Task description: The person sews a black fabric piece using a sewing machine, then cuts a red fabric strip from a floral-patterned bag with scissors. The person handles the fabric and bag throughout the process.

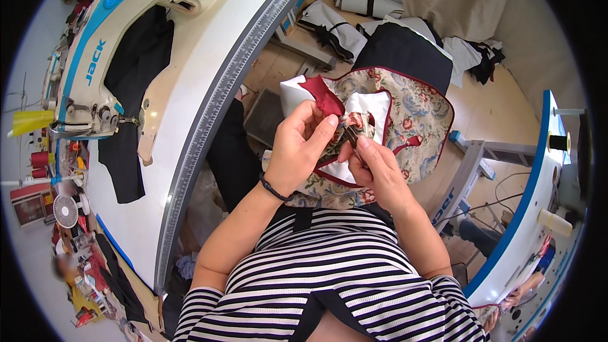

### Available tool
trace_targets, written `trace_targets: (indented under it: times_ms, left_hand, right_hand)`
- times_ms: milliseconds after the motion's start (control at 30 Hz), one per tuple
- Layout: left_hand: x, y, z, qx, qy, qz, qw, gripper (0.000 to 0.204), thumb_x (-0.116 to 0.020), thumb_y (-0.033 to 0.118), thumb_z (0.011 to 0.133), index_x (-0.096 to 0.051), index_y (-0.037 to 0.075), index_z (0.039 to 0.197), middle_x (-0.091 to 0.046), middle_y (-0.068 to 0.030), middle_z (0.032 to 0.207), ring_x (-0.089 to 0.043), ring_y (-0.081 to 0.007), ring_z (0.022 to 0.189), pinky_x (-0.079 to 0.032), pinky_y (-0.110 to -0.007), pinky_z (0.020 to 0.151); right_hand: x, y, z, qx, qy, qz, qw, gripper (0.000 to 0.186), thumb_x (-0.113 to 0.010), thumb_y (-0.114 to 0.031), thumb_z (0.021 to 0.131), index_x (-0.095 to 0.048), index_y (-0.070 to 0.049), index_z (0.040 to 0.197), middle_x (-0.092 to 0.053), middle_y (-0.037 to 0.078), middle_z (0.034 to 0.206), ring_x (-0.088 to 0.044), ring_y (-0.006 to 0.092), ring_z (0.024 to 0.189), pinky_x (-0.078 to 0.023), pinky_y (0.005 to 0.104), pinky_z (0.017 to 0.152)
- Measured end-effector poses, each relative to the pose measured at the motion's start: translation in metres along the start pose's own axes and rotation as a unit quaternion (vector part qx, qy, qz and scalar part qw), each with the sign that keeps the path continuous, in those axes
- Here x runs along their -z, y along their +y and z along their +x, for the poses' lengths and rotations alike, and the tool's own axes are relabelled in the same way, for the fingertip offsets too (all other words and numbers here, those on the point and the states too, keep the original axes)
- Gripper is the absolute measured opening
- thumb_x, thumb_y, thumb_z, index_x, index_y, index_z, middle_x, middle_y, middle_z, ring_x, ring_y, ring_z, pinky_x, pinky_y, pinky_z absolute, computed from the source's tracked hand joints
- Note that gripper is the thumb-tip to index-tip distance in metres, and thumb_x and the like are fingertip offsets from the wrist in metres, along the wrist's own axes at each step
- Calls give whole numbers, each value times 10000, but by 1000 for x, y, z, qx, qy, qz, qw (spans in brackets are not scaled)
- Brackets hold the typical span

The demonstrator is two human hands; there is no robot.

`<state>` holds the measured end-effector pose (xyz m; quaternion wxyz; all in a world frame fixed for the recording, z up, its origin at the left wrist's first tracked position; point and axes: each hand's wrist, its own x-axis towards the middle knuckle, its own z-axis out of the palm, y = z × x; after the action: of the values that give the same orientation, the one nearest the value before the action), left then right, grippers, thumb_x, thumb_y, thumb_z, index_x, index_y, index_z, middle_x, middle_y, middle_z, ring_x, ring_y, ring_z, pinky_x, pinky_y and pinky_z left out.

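Above my lap, my left hand (pixel 304 139) is closed on a bunched piece of floral fabric (pixel 354 121) with dark red trim (pixel 323 94). My right hand (pixel 373 163), just beside it, pinches a small dark narrow object (pixel 350 135) against that piece; I cannot make out what it is. Under both hands lies a larger floral cloth (pixel 421 107) with red piping and white panels (pixel 368 101), over dark fabric (pixel 402 50).
A white sewing machine (pixel 82 57) with black cloth stands on the curved table (pixel 145 215) at left, a ruler along its edge. Another table (pixel 506 266) is at right, with someone's hand (pixel 522 291) at it. Fabric rolls (pixel 361 3) and a metal stand (pixel 472 164) occupy the floor area.
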<state>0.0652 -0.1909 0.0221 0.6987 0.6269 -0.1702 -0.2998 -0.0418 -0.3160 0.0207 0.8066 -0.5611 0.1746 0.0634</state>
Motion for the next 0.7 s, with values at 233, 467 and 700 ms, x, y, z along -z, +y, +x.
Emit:
trace_targets:
  times_ms: [233, 467, 700]
  left_hand:
    - [1, 0, -1, -2, 5, 11, 1000, 102, -556, 126, 915, -538, 28, 893, -554, 43, 775, -475, -2, 683, -398, -171, 610]
    - [0, -1, -3, -9, 5, 32, 999, 118, -563, 137, 912, -541, 22, 903, -577, 23, 792, -502, -12, 703, -415, -178, 631]
    - [1, -4, -4, -14, 0, 34, 999, 128, -563, 144, 910, -529, 22, 887, -583, 9, 781, -507, -18, 692, -417, -183, 616]
  right_hand:
    - [0, -1, 0, -4, -13, 19, 1000, 442, -307, -340, 997, -558, 8, 890, -302, -68, 532, -224, 37, 464, -178, 217, 450]
    - [0, -1, 3, 5, -9, 5, 1000, 441, -310, -341, 997, -561, 6, 893, -303, -71, 534, -224, 33, 464, -173, 215, 448]
    - [0, 3, 3, 15, -5, 16, 1000, 435, -318, -341, 998, -563, 4, 898, -310, -71, 536, -226, 30, 465, -169, 214, 445]
